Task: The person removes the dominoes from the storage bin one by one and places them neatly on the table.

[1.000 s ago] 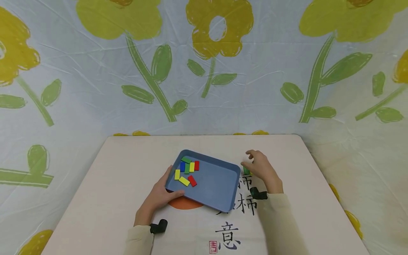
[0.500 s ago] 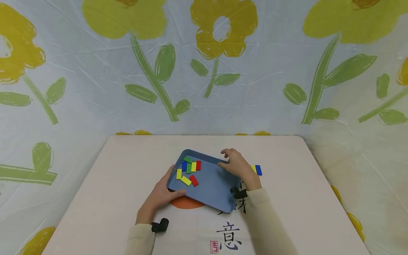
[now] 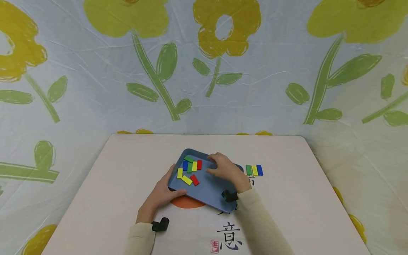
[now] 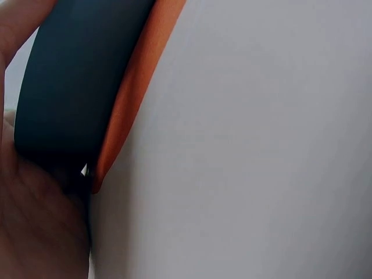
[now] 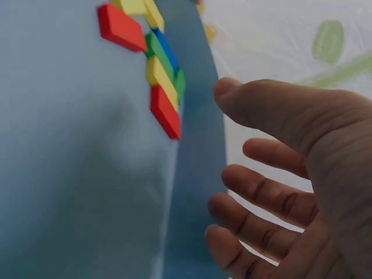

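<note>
A blue-grey tray [image 3: 211, 193] lies at an angle on the table. My left hand [image 3: 160, 195] holds its left corner, thumb along the near rim; the left wrist view shows the tray's dark outer wall [image 4: 75, 87] against the palm. Several small coloured blocks lie at the tray's left end, among them a red block [image 3: 194, 180], a yellow block [image 3: 186, 180] and a blue block [image 3: 185, 165]. Over the tray's far right part hovers my right hand [image 3: 227, 171], thumb and fingers apart and holding nothing. The nearest block to it is a red block [image 5: 165, 113].
Right of the tray, a green block [image 3: 248, 170], a yellow block [image 3: 254, 170] and a blue block [image 3: 260, 170] form a row. A printed cloth [image 3: 197, 230] with black characters and an orange shape lies under the tray. A flowered sheet [image 3: 261, 99] hangs behind the table.
My right hand has moved left from beside the row of blocks to above the tray, leaving the green, yellow and blue blocks in view. My left hand stays on the tray.
</note>
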Demonstrator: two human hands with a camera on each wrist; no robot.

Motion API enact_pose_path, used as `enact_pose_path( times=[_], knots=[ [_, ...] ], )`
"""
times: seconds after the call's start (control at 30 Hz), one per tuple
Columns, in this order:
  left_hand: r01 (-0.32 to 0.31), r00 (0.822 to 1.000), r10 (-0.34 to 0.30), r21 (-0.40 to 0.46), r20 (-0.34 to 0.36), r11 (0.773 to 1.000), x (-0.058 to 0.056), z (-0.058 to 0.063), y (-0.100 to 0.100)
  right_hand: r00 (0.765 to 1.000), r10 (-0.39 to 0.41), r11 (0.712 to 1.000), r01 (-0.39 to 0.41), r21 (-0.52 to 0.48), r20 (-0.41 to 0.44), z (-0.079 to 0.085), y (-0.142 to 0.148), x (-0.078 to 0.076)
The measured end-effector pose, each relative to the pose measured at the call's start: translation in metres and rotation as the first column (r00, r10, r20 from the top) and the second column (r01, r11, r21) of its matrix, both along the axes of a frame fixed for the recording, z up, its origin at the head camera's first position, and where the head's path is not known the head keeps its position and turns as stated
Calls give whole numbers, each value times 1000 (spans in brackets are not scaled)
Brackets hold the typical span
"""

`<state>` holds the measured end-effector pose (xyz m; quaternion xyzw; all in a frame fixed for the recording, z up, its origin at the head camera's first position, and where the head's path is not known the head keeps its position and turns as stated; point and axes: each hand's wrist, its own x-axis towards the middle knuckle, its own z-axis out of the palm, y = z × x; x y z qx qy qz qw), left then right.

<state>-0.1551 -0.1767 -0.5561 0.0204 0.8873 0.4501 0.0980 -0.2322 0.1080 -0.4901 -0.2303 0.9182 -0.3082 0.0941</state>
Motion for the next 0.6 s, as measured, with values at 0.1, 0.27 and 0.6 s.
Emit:
enact_pose_path(
  times=[0.1,0.27,0.6],
  knots=[
    [1,1000,-1,-5,-1,1000,0,0,0,999,40,999,-40,34,-1,-4,-9,3],
    [7,1000,-7,-14,-10,1000,-1,0,0,996,86,993,-88,85,24,-11,-22,9],
    [7,1000,-8,-27,-12,1000,0,1,0,988,155,973,-156,168,20,-15,-39,15]
  ],
)
